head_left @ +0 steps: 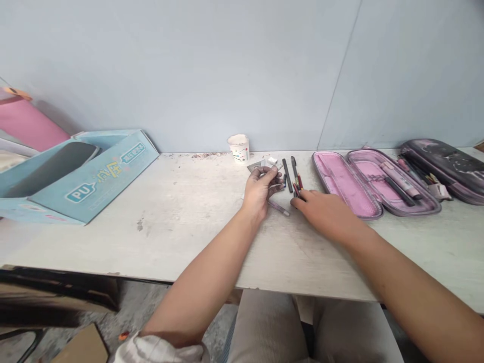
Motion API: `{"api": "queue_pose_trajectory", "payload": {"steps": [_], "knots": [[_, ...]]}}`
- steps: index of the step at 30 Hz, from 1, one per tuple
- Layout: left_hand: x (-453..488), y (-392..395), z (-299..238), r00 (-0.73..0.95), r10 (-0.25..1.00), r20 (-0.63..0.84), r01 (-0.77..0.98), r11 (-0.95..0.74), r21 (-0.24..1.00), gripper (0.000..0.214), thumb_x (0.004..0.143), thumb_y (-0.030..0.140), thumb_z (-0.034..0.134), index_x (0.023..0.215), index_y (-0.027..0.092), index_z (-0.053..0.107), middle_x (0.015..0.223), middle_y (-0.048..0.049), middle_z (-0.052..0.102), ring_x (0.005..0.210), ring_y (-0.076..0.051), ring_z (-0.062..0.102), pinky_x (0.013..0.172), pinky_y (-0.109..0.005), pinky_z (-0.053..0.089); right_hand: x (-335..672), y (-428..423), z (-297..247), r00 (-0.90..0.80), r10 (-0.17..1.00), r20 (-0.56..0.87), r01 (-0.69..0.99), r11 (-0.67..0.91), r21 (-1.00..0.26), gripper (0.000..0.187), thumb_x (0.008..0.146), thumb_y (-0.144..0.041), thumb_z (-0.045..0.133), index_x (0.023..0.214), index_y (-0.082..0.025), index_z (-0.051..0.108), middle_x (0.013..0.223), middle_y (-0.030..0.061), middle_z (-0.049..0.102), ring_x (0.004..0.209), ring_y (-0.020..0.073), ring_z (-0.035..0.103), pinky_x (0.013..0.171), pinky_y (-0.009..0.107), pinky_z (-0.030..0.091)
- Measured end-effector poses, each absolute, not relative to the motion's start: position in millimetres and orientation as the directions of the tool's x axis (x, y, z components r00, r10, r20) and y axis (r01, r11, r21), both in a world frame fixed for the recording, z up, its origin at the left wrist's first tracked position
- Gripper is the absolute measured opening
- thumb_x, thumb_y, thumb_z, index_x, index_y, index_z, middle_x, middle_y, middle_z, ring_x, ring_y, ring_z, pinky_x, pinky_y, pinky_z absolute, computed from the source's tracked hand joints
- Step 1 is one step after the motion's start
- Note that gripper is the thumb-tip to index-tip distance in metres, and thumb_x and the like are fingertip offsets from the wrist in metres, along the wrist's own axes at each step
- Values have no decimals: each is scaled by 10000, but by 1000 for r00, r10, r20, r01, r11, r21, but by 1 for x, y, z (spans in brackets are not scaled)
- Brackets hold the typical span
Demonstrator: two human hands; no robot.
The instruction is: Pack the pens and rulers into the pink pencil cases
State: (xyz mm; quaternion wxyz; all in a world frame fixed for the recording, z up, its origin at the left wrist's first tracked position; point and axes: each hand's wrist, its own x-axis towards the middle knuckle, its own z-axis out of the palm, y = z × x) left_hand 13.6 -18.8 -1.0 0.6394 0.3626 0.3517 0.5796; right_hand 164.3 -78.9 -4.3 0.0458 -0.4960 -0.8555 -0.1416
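Left hand (260,190) grip pinches a small flat grey plastic piece (257,165) low over the pale worn surface (181,212). Right hand (323,210) grip is spread, its fingertips touching the slim black and red pens (287,176), with an open pink pencil case (338,181) just beside it.

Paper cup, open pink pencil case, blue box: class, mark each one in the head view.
paper cup (239,149), head view, on its side wall.
open pink pencil case (338,182), head view, on the bare lining of its left half.
blue box (113,174), head view, on its printed side panel.
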Motion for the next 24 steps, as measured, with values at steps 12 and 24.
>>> {"api": "queue_pose_trajectory", "payload": {"steps": [12,24], "knots": [[16,-25,-1,243,967,73,-432,41,901,248,671,234,709,844,166,545,748,4,605,710,-100,591,682,-253,495,168,-72,4,-49,854,519,608,437,-663,109,811,-288,513,889,-214,536,780,10,588,637,123,513,556,253,377],[21,-28,-8,371,919,134,-280,-27,960,242,697,285,685,889,170,593,787,-4,623,742,-105,593,703,-273,499,172,-63,6,177,908,380,244,334,-911,117,756,-296,568,815,-206,522,645,-36,516,536,84,457,473,218,335]]}}
